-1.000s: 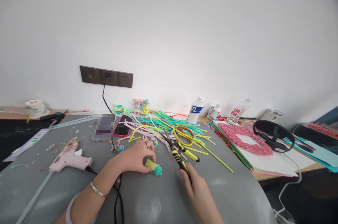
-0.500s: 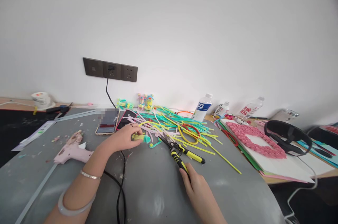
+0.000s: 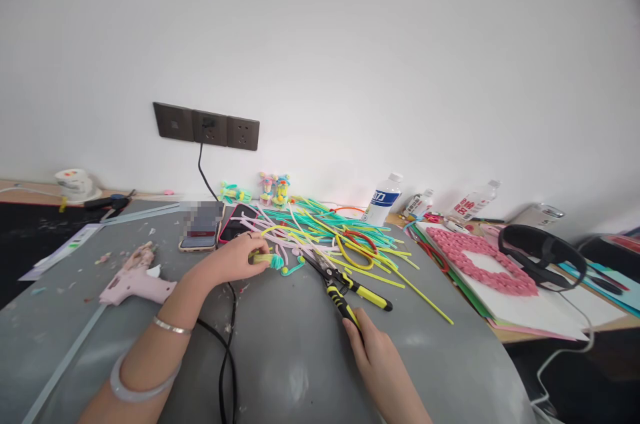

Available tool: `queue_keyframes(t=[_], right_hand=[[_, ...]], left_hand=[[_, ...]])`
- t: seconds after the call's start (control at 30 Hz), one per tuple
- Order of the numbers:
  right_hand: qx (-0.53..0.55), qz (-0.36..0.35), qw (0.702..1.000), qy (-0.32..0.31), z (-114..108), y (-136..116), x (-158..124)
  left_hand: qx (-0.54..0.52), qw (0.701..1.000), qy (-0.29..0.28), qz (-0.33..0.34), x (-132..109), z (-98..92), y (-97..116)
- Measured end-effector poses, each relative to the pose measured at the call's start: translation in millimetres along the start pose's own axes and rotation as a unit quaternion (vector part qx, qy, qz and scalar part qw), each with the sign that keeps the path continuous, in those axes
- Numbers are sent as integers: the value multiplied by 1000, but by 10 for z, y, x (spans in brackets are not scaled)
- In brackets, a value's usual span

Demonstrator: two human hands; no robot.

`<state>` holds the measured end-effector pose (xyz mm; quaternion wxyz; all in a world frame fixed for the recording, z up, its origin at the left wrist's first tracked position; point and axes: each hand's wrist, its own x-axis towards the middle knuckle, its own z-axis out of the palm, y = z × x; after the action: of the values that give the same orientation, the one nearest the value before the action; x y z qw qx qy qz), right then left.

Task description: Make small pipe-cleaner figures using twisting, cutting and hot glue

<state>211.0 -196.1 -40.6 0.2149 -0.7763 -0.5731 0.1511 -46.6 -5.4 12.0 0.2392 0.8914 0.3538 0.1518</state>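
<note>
Between the fingers of my left hand is a small yellow and turquoise pipe-cleaner piece, partly hidden by the fingers. My right hand is closed on one yellow-and-black handle of the pliers. The handles are spread, and the dark jaws point toward the pile of pipe cleaners, which are turquoise, yellow and lilac. A short turquoise pipe-cleaner bit lies on the grey table just right of my left hand. Small pipe-cleaner figures stand by the wall, with a green one lying beside them.
A pink glue gun lies at left, near a phone and black cables. A bottle stands behind the pile. Farther right are a pink braided ring on papers and a black headset.
The pliers and my right hand have shifted slightly right and down. My left hand keeps its hold on the pipe-cleaner piece, and the camera view has moved a little.
</note>
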Motion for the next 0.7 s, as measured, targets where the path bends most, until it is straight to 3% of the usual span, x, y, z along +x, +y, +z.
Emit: queue_keyframes(t=[0.27, 0.7], right_hand=[[-90, -7, 996, -3, 39, -5, 18], [-190, 20, 980, -52, -59, -267, 20]], left_hand=[[5, 1000, -18, -21, 5, 5, 37], [-6, 999, -27, -25, 12, 6, 30]])
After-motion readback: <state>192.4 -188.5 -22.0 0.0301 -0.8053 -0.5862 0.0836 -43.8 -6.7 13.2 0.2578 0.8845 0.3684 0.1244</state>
